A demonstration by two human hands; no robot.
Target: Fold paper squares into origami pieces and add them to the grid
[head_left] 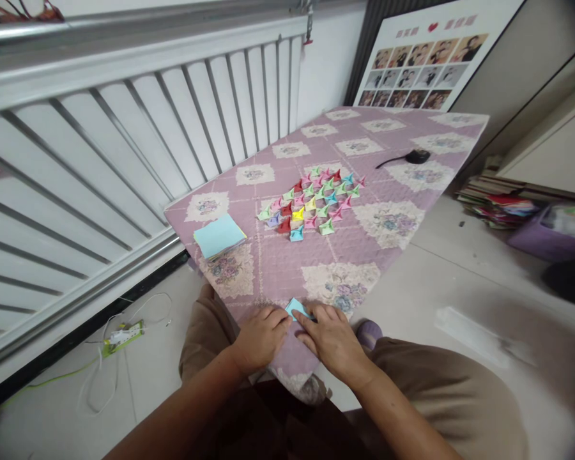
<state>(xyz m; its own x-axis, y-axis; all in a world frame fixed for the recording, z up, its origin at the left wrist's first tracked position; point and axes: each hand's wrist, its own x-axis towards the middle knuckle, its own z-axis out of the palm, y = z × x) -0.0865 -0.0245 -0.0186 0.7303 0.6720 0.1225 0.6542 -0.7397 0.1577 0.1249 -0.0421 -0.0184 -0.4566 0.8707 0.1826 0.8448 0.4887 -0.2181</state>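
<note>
Evidently, folded pieces (298, 215) stand done mid-frame, stacked sheets (219, 236) remain centre-left, and at lower centre the half-curled left hand (262, 338) and right hand (333, 338) press a part-folded blue paper (295, 306), grip unclear.

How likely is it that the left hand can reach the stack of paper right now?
Probably yes: the stack of paper lies ahead and to the left of the left hand, with only tablecloth between. It would first have to leave the folded blue paper.
</note>
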